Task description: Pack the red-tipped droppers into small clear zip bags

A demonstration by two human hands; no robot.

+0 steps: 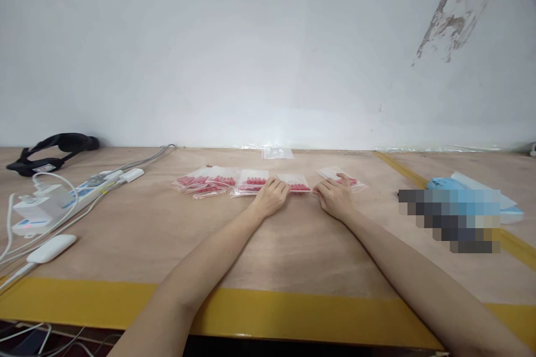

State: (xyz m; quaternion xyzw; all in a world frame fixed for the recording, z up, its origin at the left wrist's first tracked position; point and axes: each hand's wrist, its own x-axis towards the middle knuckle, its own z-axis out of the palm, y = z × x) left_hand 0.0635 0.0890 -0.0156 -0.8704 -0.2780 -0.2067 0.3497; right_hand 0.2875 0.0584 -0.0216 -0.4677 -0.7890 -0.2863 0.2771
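Note:
Near the middle of the table, a small clear plastic bag (296,183) with a row of red pieces lies between my hands. My left hand (272,197) has its fingers closed on the left end of this bag. At the bag's right corner, the fingertips of my right hand (336,197) are pinched together on its edge. Just left of my left hand are more clear bags (253,179) of red pieces, with an overlapping pile (205,181) farther left. Another such bag (355,183) lies partly hidden behind my right hand. What the red pieces are is too small to tell.
A flat clear bag (277,153) lies near the wall. On the left are a power strip (90,192) with white plugs and cables, a white oval device (52,248) and a black strap headset (52,153). A blue package (448,185) and a pixelated patch are on the right.

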